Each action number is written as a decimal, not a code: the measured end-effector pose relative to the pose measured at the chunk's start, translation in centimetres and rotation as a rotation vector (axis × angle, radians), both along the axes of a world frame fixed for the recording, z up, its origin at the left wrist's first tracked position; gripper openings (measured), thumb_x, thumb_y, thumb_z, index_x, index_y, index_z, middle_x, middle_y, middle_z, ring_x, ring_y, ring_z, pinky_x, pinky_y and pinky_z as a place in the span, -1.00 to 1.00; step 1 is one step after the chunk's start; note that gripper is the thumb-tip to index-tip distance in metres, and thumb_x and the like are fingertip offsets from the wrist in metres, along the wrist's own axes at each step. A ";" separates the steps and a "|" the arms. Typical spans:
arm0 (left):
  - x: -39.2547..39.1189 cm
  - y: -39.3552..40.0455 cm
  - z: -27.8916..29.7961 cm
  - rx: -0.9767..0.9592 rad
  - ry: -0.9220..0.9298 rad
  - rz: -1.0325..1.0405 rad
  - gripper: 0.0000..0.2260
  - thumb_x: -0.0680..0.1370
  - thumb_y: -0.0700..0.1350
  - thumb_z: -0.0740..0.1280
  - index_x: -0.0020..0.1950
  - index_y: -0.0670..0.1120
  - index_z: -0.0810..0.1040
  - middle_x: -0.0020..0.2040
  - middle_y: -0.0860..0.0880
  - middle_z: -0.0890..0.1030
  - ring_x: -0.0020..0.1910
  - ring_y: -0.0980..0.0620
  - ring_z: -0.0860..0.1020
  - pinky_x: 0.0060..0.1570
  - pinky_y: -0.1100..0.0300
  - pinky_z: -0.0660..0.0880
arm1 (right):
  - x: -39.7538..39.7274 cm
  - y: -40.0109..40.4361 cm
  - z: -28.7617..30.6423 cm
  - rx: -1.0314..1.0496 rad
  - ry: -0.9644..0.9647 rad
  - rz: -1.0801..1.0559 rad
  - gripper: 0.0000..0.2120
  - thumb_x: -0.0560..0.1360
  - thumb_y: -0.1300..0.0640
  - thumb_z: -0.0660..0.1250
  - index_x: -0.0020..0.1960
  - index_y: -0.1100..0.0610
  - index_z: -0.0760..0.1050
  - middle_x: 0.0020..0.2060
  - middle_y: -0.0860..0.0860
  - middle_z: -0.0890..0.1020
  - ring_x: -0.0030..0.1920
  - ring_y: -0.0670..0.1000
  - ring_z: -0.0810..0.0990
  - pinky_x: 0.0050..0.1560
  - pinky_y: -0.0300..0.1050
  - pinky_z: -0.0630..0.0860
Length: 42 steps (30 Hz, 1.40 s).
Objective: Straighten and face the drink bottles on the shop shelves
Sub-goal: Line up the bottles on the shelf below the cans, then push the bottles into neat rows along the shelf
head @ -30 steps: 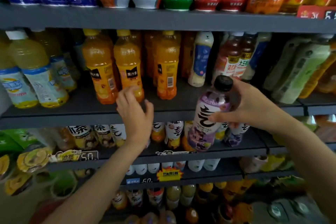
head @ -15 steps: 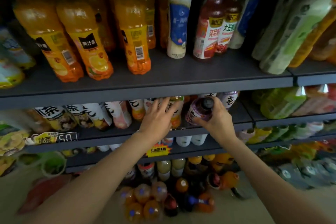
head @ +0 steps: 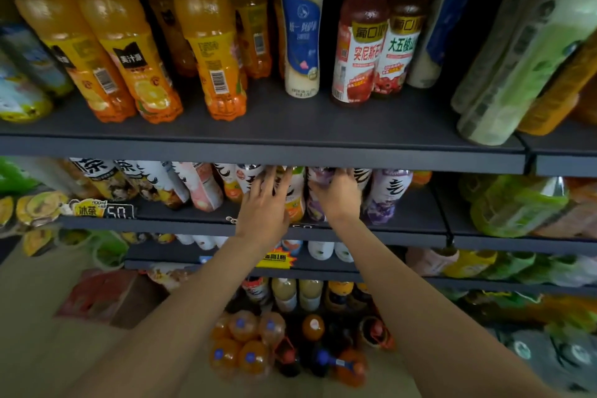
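Purple-labelled bottle (head: 318, 194) stands on the middle shelf (head: 403, 231), gripped near its top by the right hand (head: 339, 195), fingers curled over it under the upper shelf's edge. Just left, the left hand (head: 263, 210) lies with spread, straight fingers against a white and orange bottle (head: 295, 197). To the right stands another purple bottle (head: 386, 195) bearing a bold black character. A price tag (head: 119, 212) reads "50". Above, an orange juice bottle (head: 139, 55) shows "美汁源", and a red-labelled bottle (head: 361, 39) shows "突尼斯".
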<state>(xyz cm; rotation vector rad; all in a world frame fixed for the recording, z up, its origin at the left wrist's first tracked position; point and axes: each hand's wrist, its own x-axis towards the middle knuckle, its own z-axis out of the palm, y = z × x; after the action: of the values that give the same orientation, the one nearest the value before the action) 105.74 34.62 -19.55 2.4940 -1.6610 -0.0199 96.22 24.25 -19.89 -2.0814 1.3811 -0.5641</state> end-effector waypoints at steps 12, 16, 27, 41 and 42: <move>-2.2 1.7 0.2 -0.081 0.066 -0.113 -0.45 0.46 -0.28 0.29 0.44 -0.19 0.27 0.38 -0.22 0.29 0.32 -0.27 0.30 0.26 -0.11 0.33 | -3.0 1.5 0.2 -0.097 0.017 0.037 -0.56 0.50 0.26 0.27 0.35 0.26 0.28 0.37 0.16 0.29 0.12 0.23 0.52 0.02 0.02 0.46; -3.7 1.6 0.0 -0.105 0.091 -0.180 -0.51 0.47 -0.27 0.29 0.40 -0.21 0.31 0.34 -0.20 0.32 0.28 -0.24 0.35 0.23 -0.07 0.34 | -6.2 2.1 0.5 -0.108 0.081 0.068 -0.61 0.51 0.24 0.27 0.32 0.23 0.33 0.28 0.16 0.37 0.15 0.21 0.49 0.02 0.06 0.46; -14.9 -5.2 5.7 -0.217 0.083 -0.509 -0.64 0.55 -0.22 0.17 0.36 -0.12 0.33 0.29 -0.07 0.39 0.10 -0.13 0.49 -0.02 0.14 0.30 | -22.4 -1.2 3.0 -0.245 0.030 -0.250 -0.78 0.54 0.23 0.23 0.16 0.26 0.45 0.05 0.14 0.56 0.15 0.14 0.39 0.00 -0.07 0.35; -33.3 -14.5 0.1 -0.082 0.101 -0.423 -0.61 0.55 -0.17 0.19 0.38 -0.13 0.30 0.25 -0.08 0.39 0.22 -0.07 0.42 0.14 0.06 0.36 | -41.8 -11.8 1.9 -0.227 0.055 -0.064 -0.76 0.50 0.13 0.31 0.11 0.24 0.47 0.00 0.13 0.58 0.06 0.15 0.50 -0.02 0.06 0.48; -33.7 -14.5 0.0 -0.085 0.076 -0.388 -0.60 0.55 -0.16 0.19 0.40 -0.12 0.28 0.27 -0.07 0.38 0.24 -0.07 0.40 0.14 0.08 0.32 | -42.0 -12.3 1.8 -0.214 0.059 -0.025 -0.74 0.50 0.13 0.32 0.12 0.25 0.47 0.00 0.14 0.58 0.06 0.15 0.50 -0.03 0.05 0.48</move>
<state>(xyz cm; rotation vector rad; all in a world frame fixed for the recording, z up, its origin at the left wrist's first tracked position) 72.02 20.12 -19.60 2.0482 -2.0367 -0.0824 54.23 11.98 -18.11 -2.2687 1.4357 -0.6928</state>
